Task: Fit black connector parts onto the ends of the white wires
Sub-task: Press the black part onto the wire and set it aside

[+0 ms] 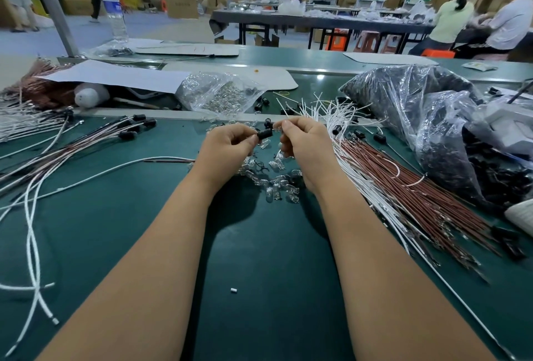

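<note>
Over the middle of the green table, my left hand [227, 141] pinches a small black connector part [264, 133] at its left end. My right hand [302, 138] pinches a small clear piece [277, 129] against the connector's right end. White wires [343, 118] fan out just right of my right hand, beside a bundle of brown wires [409, 187]. Wires fitted with black connectors [135, 127] lie at the left. Long white wires [31, 216] trail across the left side of the table.
A heap of small clear parts [274, 179] lies under my hands. Plastic bags of black parts [427, 118] fill the right side; a clear bag of shiny parts [219, 92] sits behind. Loose black connectors [377, 137] are scattered about. People sit at a far table.
</note>
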The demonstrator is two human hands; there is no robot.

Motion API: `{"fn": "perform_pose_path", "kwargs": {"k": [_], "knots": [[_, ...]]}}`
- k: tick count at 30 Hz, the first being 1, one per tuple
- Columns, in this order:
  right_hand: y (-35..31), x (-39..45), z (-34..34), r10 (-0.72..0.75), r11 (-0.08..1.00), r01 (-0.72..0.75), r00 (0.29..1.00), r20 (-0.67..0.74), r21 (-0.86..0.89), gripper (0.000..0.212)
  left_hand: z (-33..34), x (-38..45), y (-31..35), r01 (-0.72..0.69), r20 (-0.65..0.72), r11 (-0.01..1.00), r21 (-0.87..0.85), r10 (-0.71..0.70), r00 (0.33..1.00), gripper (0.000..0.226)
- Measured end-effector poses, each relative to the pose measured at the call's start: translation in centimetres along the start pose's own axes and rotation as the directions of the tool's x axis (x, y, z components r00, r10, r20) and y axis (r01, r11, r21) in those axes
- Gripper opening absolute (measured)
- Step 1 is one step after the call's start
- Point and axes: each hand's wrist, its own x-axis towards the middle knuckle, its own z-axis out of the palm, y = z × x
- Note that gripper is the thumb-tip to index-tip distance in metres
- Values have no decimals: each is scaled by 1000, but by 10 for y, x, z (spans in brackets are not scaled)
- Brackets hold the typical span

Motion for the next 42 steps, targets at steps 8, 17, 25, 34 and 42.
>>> {"fn": "perform_pose_path", "kwargs": {"k": [8,17,25,34,42], "knots": [[-1,-2,1,4,1000,-4,1000,16,26,15,1,0,1,-1,-3,1000,-28,1,1000,11],[5,-3,2,-8,1000,7,999,39,28,17,0,-1,0,-30,-19,1000,7,31,999,10],[7,-3,2,-24,999,22,996,84,30,16,-1,0,-1,-22,-22,1000,6,22,1000,18],[7,-3,4,-51,999,53,991,126,-10,13,-4,2,6,8,-30,999,-32,-9,999,18],[-2,-2,12,-133,985,131,991,8,111,17,0,-2,15,-83,-105,992,-97,73,992,23]]}}
